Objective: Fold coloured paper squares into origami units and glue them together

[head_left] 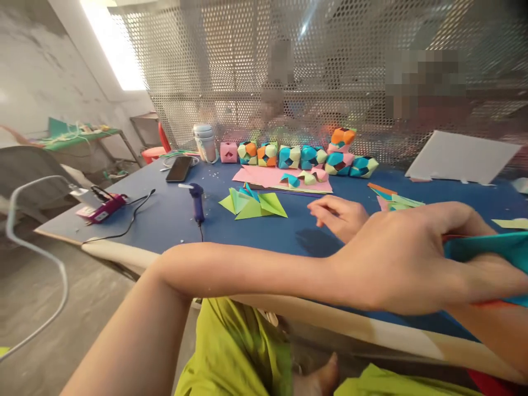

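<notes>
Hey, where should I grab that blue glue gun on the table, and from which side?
Probably by the handle, coming from the near side of the table. The handle points that way, with the cord leaving its near end. A white stick juts left from the far end, so I'd keep off there.

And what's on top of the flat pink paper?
Folded paper pieces in blue, pale green and pink lie on the right part of the flat pink paper. The patch beneath them is covered from view.
</notes>
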`<action>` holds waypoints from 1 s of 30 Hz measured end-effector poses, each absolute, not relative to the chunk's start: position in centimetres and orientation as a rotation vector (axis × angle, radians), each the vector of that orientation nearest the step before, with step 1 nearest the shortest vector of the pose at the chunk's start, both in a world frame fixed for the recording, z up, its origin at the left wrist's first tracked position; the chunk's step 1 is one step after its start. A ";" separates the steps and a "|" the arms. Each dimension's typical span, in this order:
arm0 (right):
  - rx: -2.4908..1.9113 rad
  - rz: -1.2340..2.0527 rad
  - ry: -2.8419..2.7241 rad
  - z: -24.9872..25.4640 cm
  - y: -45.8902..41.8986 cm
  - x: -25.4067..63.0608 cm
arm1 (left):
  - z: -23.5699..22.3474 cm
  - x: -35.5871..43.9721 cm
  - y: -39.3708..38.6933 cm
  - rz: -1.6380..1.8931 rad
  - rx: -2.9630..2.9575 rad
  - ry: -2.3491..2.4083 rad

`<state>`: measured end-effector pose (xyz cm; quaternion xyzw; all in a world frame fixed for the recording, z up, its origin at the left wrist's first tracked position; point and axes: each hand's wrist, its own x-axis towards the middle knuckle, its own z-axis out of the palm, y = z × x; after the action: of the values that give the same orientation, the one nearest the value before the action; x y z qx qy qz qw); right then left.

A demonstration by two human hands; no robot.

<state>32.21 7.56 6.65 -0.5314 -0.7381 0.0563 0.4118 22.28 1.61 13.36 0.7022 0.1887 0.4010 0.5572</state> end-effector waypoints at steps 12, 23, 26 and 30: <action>-1.418 0.514 -2.099 5.8 17.7 10.6 | 7.5 8.1 0.5 1.216 1.114 0.810; -1.518 0.748 -1.801 5.6 19.7 8.2 | 2.1 0.2 0.7 1.512 1.074 1.169; -1.380 0.814 -1.741 6.4 16.8 10.9 | 3.1 -0.3 1.8 1.504 1.069 1.205; -1.267 0.839 -1.690 7.0 10.8 16.3 | 3.9 0.4 3.3 1.537 1.097 1.184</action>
<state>16.26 10.76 6.99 -0.5057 -0.6746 0.3347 0.4208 0.38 3.27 3.90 0.4417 0.4769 0.6191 0.4406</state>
